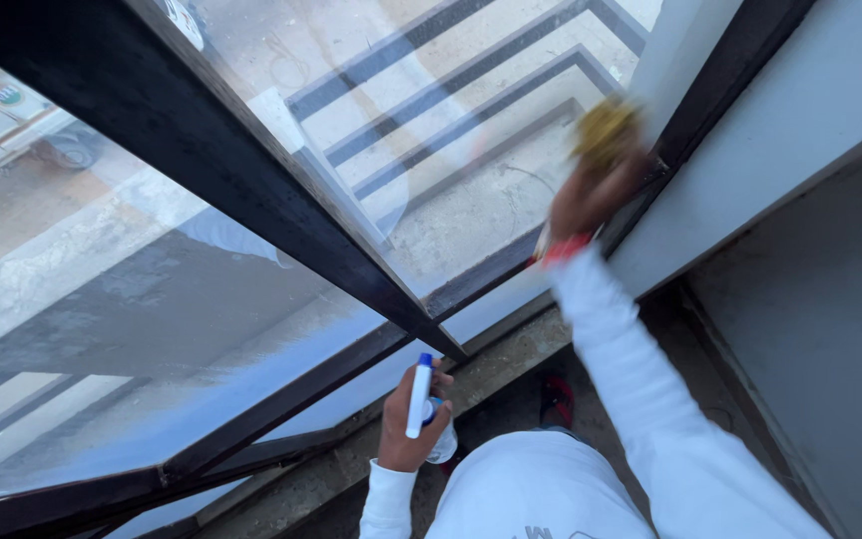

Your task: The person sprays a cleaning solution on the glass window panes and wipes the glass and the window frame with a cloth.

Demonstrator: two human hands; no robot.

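My right hand (pixel 591 195) is stretched up against the window glass (pixel 471 200) and holds a yellow-brown cloth or sponge (pixel 606 130), blurred by motion, close to the dark frame bar at the pane's right edge. A red band sits at that wrist. My left hand (pixel 406 424) is low near my body and grips a spray bottle (pixel 421 394) with a white and blue nozzle pointing upward. Both arms wear white sleeves.
Dark metal window bars (pixel 251 190) cross the glass diagonally. A grey wall (pixel 800 120) stands on the right, with a dusty sill or ledge (pixel 511 349) below the panes. Through the glass I see a street and striped paving far below.
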